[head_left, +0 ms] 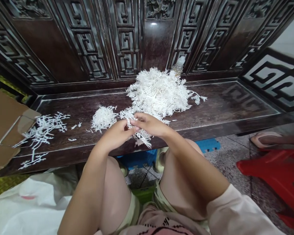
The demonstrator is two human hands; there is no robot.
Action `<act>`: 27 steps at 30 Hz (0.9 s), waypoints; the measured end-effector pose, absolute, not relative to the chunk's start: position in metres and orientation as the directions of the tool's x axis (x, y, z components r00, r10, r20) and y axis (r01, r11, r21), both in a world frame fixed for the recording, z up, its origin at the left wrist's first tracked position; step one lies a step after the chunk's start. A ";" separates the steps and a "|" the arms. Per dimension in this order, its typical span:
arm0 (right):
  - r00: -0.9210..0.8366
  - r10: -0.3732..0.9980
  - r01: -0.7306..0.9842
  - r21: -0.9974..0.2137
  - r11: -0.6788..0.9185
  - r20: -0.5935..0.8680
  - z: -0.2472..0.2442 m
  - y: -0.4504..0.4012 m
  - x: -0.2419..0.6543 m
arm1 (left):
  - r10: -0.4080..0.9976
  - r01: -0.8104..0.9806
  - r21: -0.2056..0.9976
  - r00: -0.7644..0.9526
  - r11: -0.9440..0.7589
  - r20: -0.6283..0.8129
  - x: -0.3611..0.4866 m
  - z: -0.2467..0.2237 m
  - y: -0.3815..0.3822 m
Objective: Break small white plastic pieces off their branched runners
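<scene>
Both hands meet at the front edge of a dark wooden bench [218,114]. My left hand [119,133] is closed on white branching plastic pieces [143,137], its thumb pointing right. My right hand [149,124] pinches the same pieces from the other side, fingertips close to the left thumb. Just behind the hands rises a large heap of white branching pieces [161,93]. To the left of it lies a small round pile of short white bits [104,117]. Farther left, longer white branched stems [45,129] lie partly against a cardboard sheet.
A clear bottle with a white cap [180,61] stands behind the heap. The cardboard [7,124] is at the left end, above a white bag [34,205]. A red stool [279,176] and another person's foot [267,139] are at the right.
</scene>
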State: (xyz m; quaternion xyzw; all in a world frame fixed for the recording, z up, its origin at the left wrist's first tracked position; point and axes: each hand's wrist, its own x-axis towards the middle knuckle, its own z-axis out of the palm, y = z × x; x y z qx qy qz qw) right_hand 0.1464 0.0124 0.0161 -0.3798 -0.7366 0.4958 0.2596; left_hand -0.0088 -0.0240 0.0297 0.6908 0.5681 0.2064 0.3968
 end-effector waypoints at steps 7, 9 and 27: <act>-0.415 0.901 0.424 -0.848 0.317 0.128 0.018 0.003 0.145 | 0.997 0.714 0.696 0.073 -0.074 0.030 0.000 0.033 -0.028; -0.371 0.912 0.410 -0.850 0.330 0.175 0.017 0.002 0.142 | 0.995 0.723 0.686 0.020 -0.082 0.098 0.002 0.032 -0.027; -0.288 0.950 0.225 -0.956 0.190 0.121 0.023 0.011 0.155 | 0.969 0.483 0.867 -0.130 -0.125 0.211 0.003 0.035 -0.024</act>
